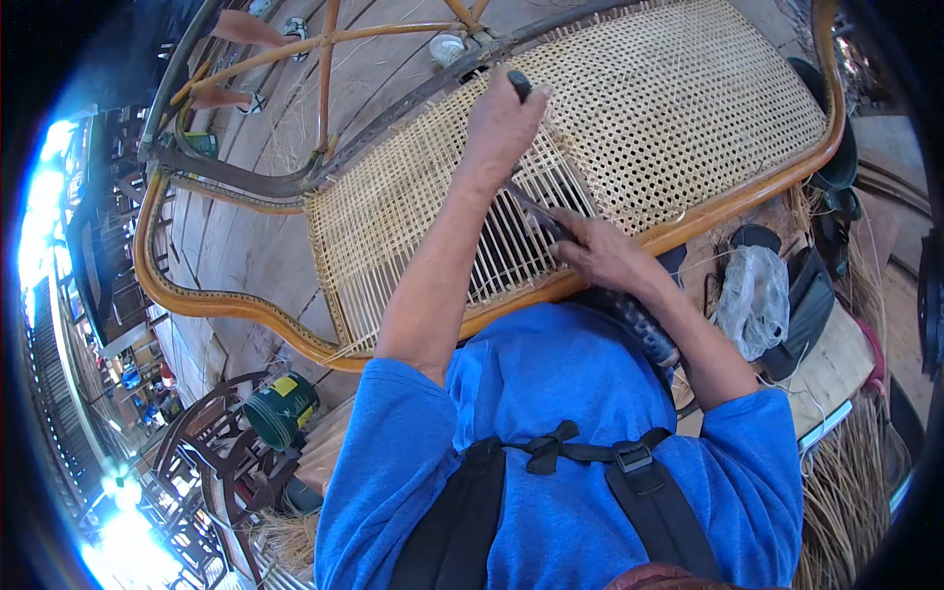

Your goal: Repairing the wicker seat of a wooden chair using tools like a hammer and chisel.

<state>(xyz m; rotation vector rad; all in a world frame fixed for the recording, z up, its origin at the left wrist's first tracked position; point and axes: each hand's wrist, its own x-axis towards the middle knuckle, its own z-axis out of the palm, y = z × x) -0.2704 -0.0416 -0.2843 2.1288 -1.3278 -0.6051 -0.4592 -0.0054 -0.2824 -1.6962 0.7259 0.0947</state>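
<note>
Across my lap lies a curved rattan furniture frame with a cane panel. The panel's right part is a tight holed mesh; toward the left, cane strands cross more openly, with dark gaps near the middle. My left hand is closed in a fist over the panel's middle, gripping a dark-handled tool whose handle end sticks out by the thumb. Lower and to the right, my right hand grips a slim metal tool, pointed up-left over the bare strands. Its exact kind is unclear.
A clear plastic bag and dark bag lie at the right, above bundled cane fibres. At lower left are a green bucket and dark wooden chair frames. Another person's feet and a white cup are beyond the frame.
</note>
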